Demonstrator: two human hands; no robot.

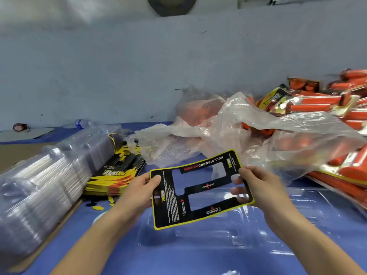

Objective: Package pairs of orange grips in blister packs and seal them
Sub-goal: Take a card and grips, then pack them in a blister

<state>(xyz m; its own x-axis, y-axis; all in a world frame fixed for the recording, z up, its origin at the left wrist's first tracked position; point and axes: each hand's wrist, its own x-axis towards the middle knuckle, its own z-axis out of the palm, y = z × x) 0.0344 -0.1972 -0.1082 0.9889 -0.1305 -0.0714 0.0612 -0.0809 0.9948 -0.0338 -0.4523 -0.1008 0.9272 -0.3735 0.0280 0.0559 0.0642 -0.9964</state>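
Note:
I hold a black card insert with a yellow border [200, 189] in the air above the blue table, printed side up, with two long cut-out windows. My left hand [142, 190] pinches its left edge, thumb on top. My right hand [256, 187] grips its right edge, fingers showing through a window. Beneath the card lies an open clear blister shell [208, 233] on the table. Loose orange grips [266, 132] sit in a crumpled clear plastic bag [234, 133] behind the card.
A long stack of clear blister shells [39, 187] lies at left, with a pile of printed cards [117, 173] beside it. Finished packs of orange grips [327, 104] are heaped at right. A water bottle [81, 123] lies by the grey wall.

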